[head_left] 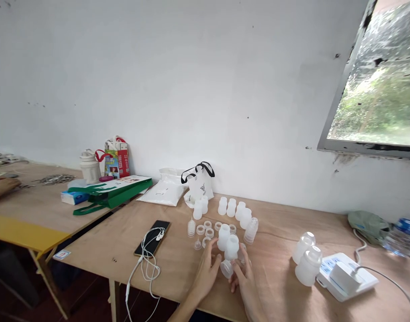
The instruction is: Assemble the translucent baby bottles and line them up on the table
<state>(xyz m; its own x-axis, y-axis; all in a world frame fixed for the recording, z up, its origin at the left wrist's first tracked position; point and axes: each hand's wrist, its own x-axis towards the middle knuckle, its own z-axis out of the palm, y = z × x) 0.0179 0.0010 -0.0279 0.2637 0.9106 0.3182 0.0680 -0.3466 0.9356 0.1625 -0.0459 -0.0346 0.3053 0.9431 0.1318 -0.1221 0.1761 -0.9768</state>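
Clear plastic collar (226,268) pinched in curled fingers of right hand (247,279), right hand nearer, axis tilted, open end toward left hand (206,273); left hand half closed, just beside collar, hold unclear. Translucent bottles (225,237) just beyond collar; phone (152,238) left of it, power strip (345,277) right. Plywood tabletop (100,264) beneath, white wall (158,89) behind collar.
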